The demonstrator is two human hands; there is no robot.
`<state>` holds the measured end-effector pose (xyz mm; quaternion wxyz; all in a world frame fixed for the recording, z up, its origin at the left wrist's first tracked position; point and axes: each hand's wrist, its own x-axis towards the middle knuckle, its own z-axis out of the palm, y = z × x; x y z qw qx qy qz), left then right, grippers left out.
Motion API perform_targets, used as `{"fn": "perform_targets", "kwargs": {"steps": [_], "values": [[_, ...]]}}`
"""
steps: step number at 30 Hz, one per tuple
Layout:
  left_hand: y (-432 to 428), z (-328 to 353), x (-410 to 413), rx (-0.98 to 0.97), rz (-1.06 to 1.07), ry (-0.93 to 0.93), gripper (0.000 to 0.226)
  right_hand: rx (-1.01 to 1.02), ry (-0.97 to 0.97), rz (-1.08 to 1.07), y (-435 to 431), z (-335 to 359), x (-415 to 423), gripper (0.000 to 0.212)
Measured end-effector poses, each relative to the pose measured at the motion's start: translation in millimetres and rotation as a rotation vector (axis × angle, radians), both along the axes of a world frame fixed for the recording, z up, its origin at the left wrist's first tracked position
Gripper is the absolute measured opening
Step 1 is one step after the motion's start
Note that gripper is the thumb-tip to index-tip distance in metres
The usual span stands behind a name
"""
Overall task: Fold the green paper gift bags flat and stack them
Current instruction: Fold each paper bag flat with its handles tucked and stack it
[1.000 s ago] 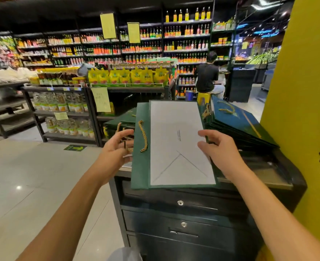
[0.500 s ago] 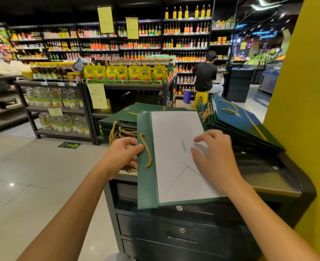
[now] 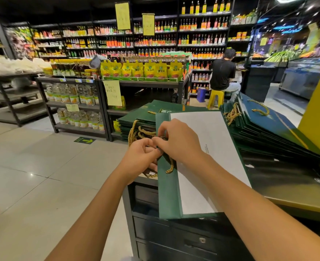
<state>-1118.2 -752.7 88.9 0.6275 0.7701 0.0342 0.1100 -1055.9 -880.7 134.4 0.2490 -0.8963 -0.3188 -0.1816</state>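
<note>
The green paper gift bag [image 3: 168, 196] lies flat under our fingers, on top of the black cabinet [image 3: 174, 234]. Its white bottom panel [image 3: 211, 129] faces up. The gold rope handle [image 3: 170, 168] sits right at our fingertips, on the bag's left edge. Our left hand [image 3: 139, 159] and our right hand [image 3: 179, 143] meet there and touch each other. The fingers of both hands are curled and seem to pinch the rope.

We think the step is tucking the handle in so the bag lies flat. To do it well, we should lay the rope smooth, not bunched up, and not let the bag slide off the cabinet. Just past our fingers is a stack of folded bags [image 3: 136, 122]. Far to the right of our fingers leans a second stack [image 3: 264, 132].
</note>
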Motion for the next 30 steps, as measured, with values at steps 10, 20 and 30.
{"fn": "perform_targets", "kwargs": {"steps": [10,20,30], "values": [[0.8,-1.4,1.8,0.001,0.002,-0.006,0.019,0.035,0.093,-0.090,-0.6,6.4,4.0,0.017],[-0.7,-1.4,0.3,-0.012,0.008,-0.002,0.013,-0.264,-0.133,-0.176,-3.2,3.3,-14.4,0.022],[-3.9,3.0,-1.3,-0.020,-0.021,0.019,0.012,0.119,0.098,0.073,-40.4,-2.0,0.8,0.014]]}}
